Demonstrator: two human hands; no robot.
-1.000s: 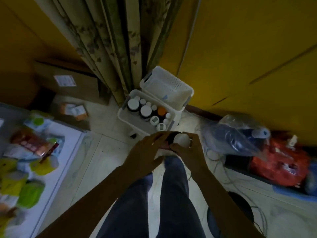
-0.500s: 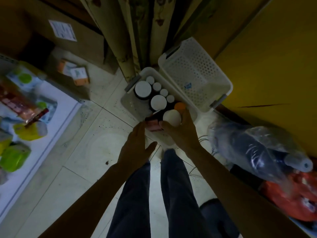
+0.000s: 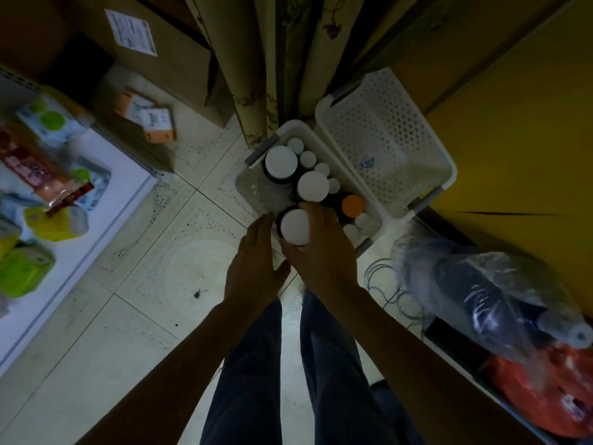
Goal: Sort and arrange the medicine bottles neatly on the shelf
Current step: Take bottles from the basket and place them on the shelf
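A white plastic basket (image 3: 254, 187) on the floor holds several medicine bottles seen from above, most with white caps (image 3: 281, 160), one with an orange cap (image 3: 353, 205). My right hand (image 3: 324, 252) is wrapped around a dark bottle with a white cap (image 3: 294, 227) at the basket's near end. My left hand (image 3: 253, 261) is beside that bottle with flat, spread fingers, its fingertips next to the bottle's left side, holding nothing. The white shelf (image 3: 106, 220) with packets lies at the left.
An empty perforated white basket (image 3: 385, 146) sits to the right of the full one. Curtains (image 3: 282, 59) and a cardboard box (image 3: 154, 43) stand behind. Small orange cartons (image 3: 154, 122) lie on the tiled floor. A plastic-wrapped bundle (image 3: 481, 290) and cables (image 3: 385, 284) lie at the right.
The view tilted down and closer to the basket. My right hand carried the white-capped bottle down to the basket's near end, and my left hand let go and opened beside it.
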